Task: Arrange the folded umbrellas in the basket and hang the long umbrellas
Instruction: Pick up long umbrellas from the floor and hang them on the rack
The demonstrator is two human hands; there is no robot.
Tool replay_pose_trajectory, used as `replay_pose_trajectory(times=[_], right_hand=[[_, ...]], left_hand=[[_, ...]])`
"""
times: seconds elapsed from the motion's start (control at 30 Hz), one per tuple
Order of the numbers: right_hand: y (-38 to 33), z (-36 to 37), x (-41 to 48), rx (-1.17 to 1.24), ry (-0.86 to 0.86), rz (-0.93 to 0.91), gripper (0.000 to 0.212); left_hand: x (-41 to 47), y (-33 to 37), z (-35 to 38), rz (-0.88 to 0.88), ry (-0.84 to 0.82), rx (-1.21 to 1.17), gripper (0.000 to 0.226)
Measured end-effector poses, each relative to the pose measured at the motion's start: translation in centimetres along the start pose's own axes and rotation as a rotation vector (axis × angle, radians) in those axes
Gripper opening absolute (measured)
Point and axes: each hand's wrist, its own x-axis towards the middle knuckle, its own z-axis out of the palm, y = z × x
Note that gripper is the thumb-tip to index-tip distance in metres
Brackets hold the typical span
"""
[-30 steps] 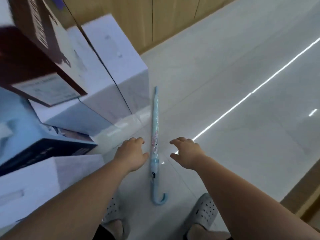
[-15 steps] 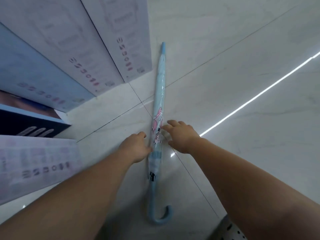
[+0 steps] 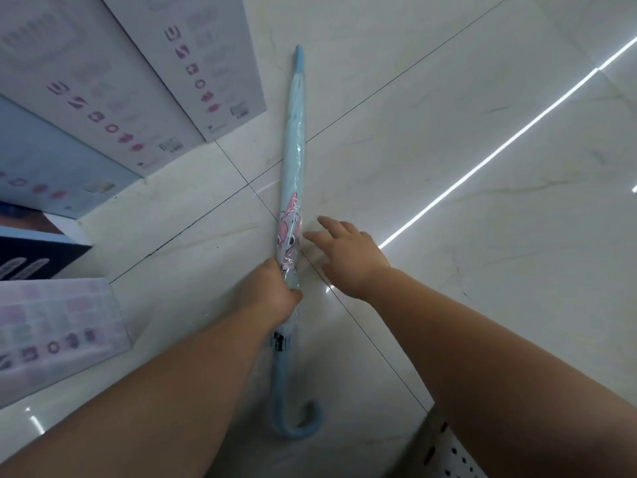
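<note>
Spreading across the whole view, a pale, glossy tiled floor (image 3: 448,167) carries a thin bright streak of reflected light (image 3: 499,150) that runs from the far right towards the middle. White boxes (image 3: 138,81) with rows of small pink marks stand along the far left; a dark box (image 3: 34,257) sits nearer on the left edge, and another pale printed box (image 3: 55,326) lies at the near left. Two bare forearms reach in from the near edge.

A long umbrella (image 3: 293,139), light blue and wrapped in clear film, lies flat on the floor in the middle, just right of the white boxes. Its tip (image 3: 299,58) points far and its hooked handle (image 3: 296,429) lies near, curling to the right. A pink print (image 3: 289,219) shows about halfway along the canopy.

The left hand (image 3: 272,294) has its grip clamped on the lower canopy, just near of the pink print, with the thumb lying across the film. The right hand (image 3: 348,257) is just right of the umbrella with its grip apart, fingers straight and spread, holding nothing; whether its fingertips touch the film cannot be told.

A white perforated shoe (image 3: 455,453) peeks in at the near right edge
</note>
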Motion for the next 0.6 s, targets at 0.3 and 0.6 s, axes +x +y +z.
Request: replay_pose_trajectory(times=[0.3, 0.6], right_hand=[[1.6, -2.0, 1.0, -0.446, -0.074, -0.222, 0.021], [1.7, -8.3, -6.6, -0.373, -0.110, -0.110, 0.021]], left_hand=[[0.3, 0.6, -2.2, 0.392, -0.112, 0.353, 0.032], [-6.4, 7.2, -7.7, 0.508, -0.134, 0.443, 0.035]])
